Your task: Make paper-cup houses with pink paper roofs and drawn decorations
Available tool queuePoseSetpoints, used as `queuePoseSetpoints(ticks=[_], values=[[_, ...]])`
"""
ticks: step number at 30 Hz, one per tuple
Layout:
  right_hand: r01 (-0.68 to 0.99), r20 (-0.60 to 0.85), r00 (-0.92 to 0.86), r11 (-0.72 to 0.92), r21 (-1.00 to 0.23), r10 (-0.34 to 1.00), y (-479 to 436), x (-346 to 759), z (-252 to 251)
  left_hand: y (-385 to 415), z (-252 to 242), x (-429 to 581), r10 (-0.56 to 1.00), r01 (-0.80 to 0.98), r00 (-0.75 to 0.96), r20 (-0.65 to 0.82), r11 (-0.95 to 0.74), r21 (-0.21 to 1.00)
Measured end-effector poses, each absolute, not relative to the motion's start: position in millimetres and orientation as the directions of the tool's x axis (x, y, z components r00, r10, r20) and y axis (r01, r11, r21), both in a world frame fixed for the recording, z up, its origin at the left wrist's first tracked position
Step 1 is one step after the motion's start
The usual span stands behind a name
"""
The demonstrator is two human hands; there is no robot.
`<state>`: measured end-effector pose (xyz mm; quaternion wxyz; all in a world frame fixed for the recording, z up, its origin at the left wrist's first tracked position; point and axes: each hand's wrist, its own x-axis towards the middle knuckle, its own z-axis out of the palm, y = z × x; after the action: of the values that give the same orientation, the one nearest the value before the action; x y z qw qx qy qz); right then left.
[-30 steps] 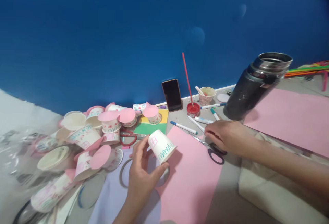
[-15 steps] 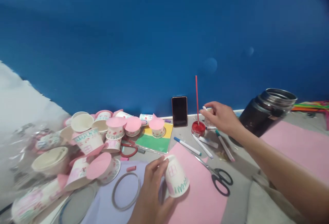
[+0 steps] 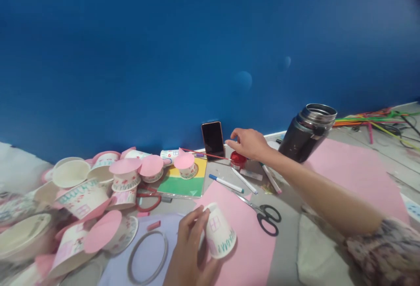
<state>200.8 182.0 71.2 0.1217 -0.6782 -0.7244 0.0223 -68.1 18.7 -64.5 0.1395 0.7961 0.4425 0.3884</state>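
My left hand (image 3: 193, 246) grips an upside-down white paper cup (image 3: 220, 231) with a pink window drawn on it and green marks along its rim, over pink paper (image 3: 252, 251). My right hand (image 3: 248, 143) reaches out just above a small pot of red paint (image 3: 237, 160), its thumb and forefinger apart with nothing visible between them. A thin red stick (image 3: 206, 153) leans out of the pot to the left, nearly flat, passing in front of a phone (image 3: 213, 139). Near the pot lie a blue-capped marker (image 3: 226, 183) and several other markers.
Decorated paper cups with pink paper (image 3: 124, 174) crowd the left side. Black-handled scissors (image 3: 267, 219) lie on the pink sheet's right edge. A dark flask (image 3: 303, 135) stands tilted-looking at the right. A grey ring (image 3: 147, 257) rests on lilac paper (image 3: 114, 268). The blue wall (image 3: 164, 58) rises behind.
The red stick, upright before, now slants low to the left. My right hand has come over the pot, and the white piece at its fingers no longer shows. The view has turned right.
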Motion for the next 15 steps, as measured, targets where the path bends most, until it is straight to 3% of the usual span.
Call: queuePoseSetpoints(ticks=[7,11,15], values=[[0.919,0.042,-0.370,0.372,-0.131,0.928,194.3,131.9,61.0,18.1,-65.5,-69.3,0.830,0.622,0.325,0.453,-0.549,0.559],[0.906,-0.038,-0.413,0.407,-0.114,0.910,197.9,108.5,43.3,17.0,-69.8,-72.1,0.813,0.584,0.365,0.454,-0.579,0.568],[0.909,-0.001,-0.402,0.399,-0.120,0.916,192.6,103.5,25.9,17.7,-73.8,-72.9,0.800,0.568,0.380,0.463,-0.598,0.566]])
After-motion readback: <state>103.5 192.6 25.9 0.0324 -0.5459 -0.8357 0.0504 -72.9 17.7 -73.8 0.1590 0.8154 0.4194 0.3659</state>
